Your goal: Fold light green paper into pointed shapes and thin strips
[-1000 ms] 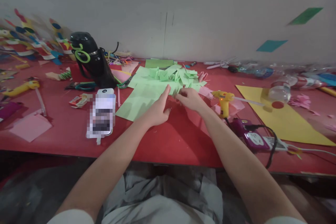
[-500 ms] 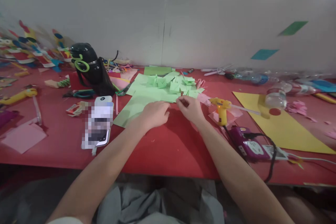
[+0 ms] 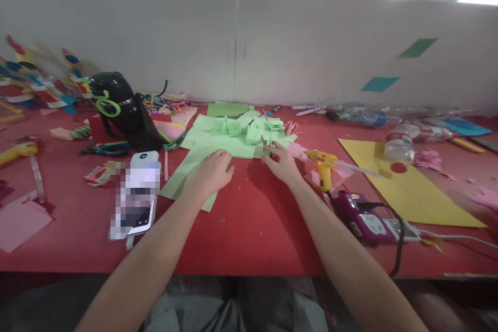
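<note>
My left hand [image 3: 213, 172] lies palm down on a light green paper sheet [image 3: 182, 170], fingers extended and thumb apart. The sheet sits at an angle, and one corner shows below the wrist. Farther right, my right hand [image 3: 283, 164] rests with bent fingers and a gap between thumb and forefinger. Its fingertips are at a small folded green paper piece [image 3: 269, 142], partly hidden by them; whether they touch it is unclear. Several more folded green paper pieces [image 3: 254, 134] stand just behind, on a larger green sheet [image 3: 202, 135].
A yellow glue gun [image 3: 323, 171] rests to the right, its cord near a purple power socket [image 3: 363, 218]. Beyond lie yellow paper [image 3: 420, 197] and a plastic bottle [image 3: 399, 148]. At left are a phone [image 3: 137, 194], pliers [image 3: 105, 149] and a black bottle [image 3: 126, 111].
My left hand has moved left and toward me, away from my right hand, and the green sheet under it has shifted and turned. My right hand stays by the folded pieces, its fingers more spread.
</note>
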A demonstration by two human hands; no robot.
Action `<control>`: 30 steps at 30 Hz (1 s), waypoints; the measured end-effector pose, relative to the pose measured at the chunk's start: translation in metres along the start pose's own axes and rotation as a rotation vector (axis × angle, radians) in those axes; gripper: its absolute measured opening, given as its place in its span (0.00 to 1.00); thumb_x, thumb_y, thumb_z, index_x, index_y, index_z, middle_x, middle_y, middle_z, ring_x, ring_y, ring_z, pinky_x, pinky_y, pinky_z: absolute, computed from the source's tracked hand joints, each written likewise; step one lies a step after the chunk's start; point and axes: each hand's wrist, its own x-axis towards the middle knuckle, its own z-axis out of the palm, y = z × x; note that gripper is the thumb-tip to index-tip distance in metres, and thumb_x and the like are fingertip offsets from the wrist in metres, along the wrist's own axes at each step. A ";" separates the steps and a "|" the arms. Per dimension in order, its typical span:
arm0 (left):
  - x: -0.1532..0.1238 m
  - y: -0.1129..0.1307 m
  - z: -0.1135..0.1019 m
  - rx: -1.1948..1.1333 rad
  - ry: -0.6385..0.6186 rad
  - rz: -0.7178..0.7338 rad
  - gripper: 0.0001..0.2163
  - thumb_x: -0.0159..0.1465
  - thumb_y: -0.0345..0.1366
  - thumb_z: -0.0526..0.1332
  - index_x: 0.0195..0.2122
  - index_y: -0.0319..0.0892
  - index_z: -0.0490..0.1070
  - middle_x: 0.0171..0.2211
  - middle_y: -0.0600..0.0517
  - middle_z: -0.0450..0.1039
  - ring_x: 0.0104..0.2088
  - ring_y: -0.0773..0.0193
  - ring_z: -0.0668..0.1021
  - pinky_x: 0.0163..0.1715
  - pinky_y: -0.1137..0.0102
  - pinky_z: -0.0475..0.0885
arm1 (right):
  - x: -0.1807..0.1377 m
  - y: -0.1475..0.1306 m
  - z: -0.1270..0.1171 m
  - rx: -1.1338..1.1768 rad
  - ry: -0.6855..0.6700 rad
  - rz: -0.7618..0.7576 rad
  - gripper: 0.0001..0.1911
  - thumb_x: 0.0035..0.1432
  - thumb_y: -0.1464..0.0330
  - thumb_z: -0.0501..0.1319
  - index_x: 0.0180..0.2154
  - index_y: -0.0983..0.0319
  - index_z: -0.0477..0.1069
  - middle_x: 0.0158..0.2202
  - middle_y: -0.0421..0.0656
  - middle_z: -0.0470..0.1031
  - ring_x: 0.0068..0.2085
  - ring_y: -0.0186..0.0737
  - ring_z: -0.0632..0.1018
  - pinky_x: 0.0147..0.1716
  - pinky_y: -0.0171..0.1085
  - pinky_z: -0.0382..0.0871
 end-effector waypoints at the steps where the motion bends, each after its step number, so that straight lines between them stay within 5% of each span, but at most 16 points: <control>1: 0.000 0.000 0.000 -0.009 0.010 0.013 0.13 0.67 0.36 0.53 0.49 0.39 0.68 0.53 0.40 0.71 0.53 0.49 0.74 0.52 0.57 0.69 | 0.000 0.000 0.001 0.007 -0.018 0.009 0.23 0.55 0.59 0.62 0.49 0.62 0.77 0.58 0.55 0.72 0.62 0.57 0.69 0.60 0.55 0.62; 7: 0.000 0.001 0.002 -0.031 0.027 0.063 0.12 0.67 0.36 0.53 0.49 0.41 0.68 0.52 0.40 0.72 0.55 0.49 0.73 0.55 0.56 0.68 | 0.000 -0.001 0.003 0.172 0.123 -0.017 0.28 0.60 0.55 0.60 0.58 0.63 0.69 0.59 0.56 0.70 0.61 0.53 0.70 0.60 0.54 0.65; 16: 0.001 0.002 0.003 -0.025 0.005 0.089 0.13 0.66 0.36 0.52 0.49 0.40 0.69 0.53 0.39 0.70 0.56 0.47 0.73 0.54 0.55 0.69 | 0.001 -0.003 0.009 0.273 0.070 0.041 0.31 0.58 0.57 0.60 0.61 0.61 0.65 0.59 0.55 0.65 0.51 0.48 0.76 0.51 0.48 0.74; 19: 0.001 0.002 0.003 -0.004 -0.016 0.066 0.13 0.66 0.36 0.53 0.49 0.40 0.68 0.53 0.39 0.71 0.54 0.47 0.74 0.52 0.56 0.70 | 0.004 -0.001 0.007 0.191 0.125 0.049 0.30 0.57 0.61 0.60 0.59 0.65 0.66 0.55 0.57 0.67 0.52 0.50 0.75 0.55 0.51 0.71; 23: -0.002 0.004 -0.002 0.054 -0.026 -0.072 0.16 0.65 0.42 0.54 0.50 0.40 0.66 0.50 0.37 0.73 0.49 0.44 0.77 0.44 0.56 0.72 | 0.006 0.003 0.004 0.099 0.145 -0.063 0.29 0.56 0.64 0.60 0.59 0.62 0.67 0.63 0.58 0.61 0.67 0.56 0.60 0.63 0.57 0.58; 28: -0.003 0.006 -0.007 0.105 -0.050 -0.166 0.17 0.64 0.44 0.55 0.49 0.39 0.68 0.40 0.36 0.77 0.41 0.41 0.79 0.37 0.56 0.72 | 0.005 0.007 0.005 0.049 -0.047 -0.012 0.28 0.53 0.66 0.63 0.57 0.63 0.71 0.68 0.57 0.56 0.69 0.61 0.55 0.65 0.59 0.51; 30: -0.003 0.005 -0.007 0.113 -0.018 -0.162 0.15 0.64 0.40 0.55 0.48 0.39 0.70 0.38 0.37 0.77 0.40 0.42 0.79 0.37 0.57 0.72 | 0.004 0.004 0.003 0.035 -0.011 0.003 0.26 0.52 0.67 0.63 0.54 0.62 0.73 0.67 0.56 0.57 0.69 0.60 0.56 0.65 0.60 0.51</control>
